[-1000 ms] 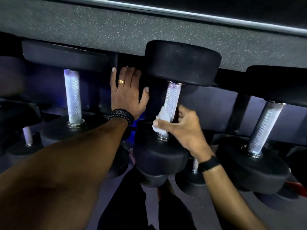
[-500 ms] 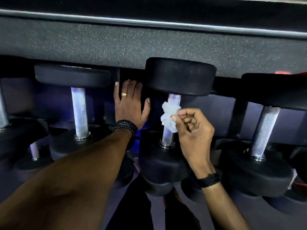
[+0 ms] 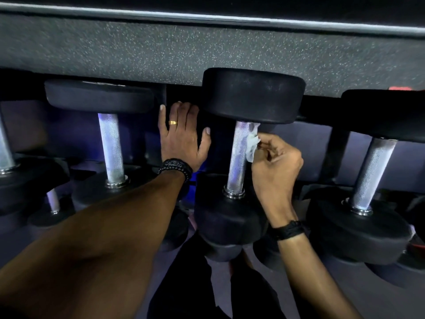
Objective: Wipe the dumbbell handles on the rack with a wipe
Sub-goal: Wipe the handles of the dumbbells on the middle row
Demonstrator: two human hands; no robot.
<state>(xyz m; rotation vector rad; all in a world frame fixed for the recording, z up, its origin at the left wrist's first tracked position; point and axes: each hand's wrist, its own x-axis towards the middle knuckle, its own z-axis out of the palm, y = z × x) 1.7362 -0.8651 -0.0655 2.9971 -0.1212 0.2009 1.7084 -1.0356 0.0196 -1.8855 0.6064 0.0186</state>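
A black dumbbell with a knurled silver handle (image 3: 238, 157) lies on the dark rack (image 3: 334, 155) in the middle of the view. My right hand (image 3: 276, 164) pinches a crumpled white wipe (image 3: 252, 142) against the upper right side of that handle, just under the far head (image 3: 253, 95). My left hand (image 3: 181, 137) rests flat, fingers straight, on the rack between this dumbbell and the one to its left (image 3: 111, 146). Another dumbbell handle (image 3: 372, 173) shows at the right.
Smaller dumbbells (image 3: 54, 201) sit on a lower tier beneath. A speckled grey floor (image 3: 207, 49) runs beyond the rack. My dark trouser legs (image 3: 184, 284) are at the bottom centre. Part of one more handle (image 3: 4, 148) shows at the left edge.
My right hand has slid the wipe up the middle handle, from near the lower collar to just under the far head, and round to its right side. My left hand has stayed put.
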